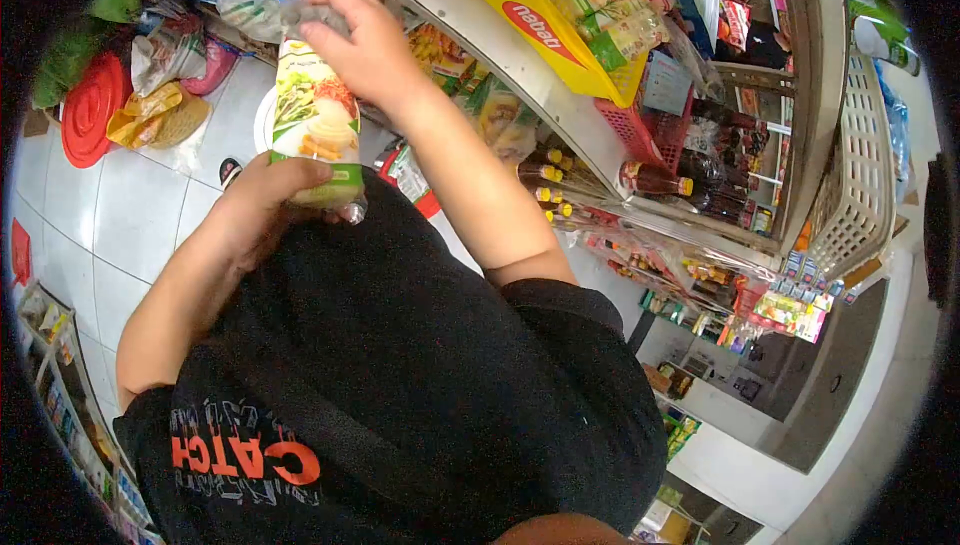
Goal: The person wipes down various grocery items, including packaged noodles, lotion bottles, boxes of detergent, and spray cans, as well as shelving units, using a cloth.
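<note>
The person holds a noodle packet (315,125) off the shelf (560,105), at eleven o'clock in view. The left hand (265,210) clamps its lower end; the right hand (365,45) grips the top. Placing it appears not yet done.

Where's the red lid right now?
Head view, far left: the red lid lies on the white tiled floor, beside a yellow packet, left of the packet both hands hold.
</note>
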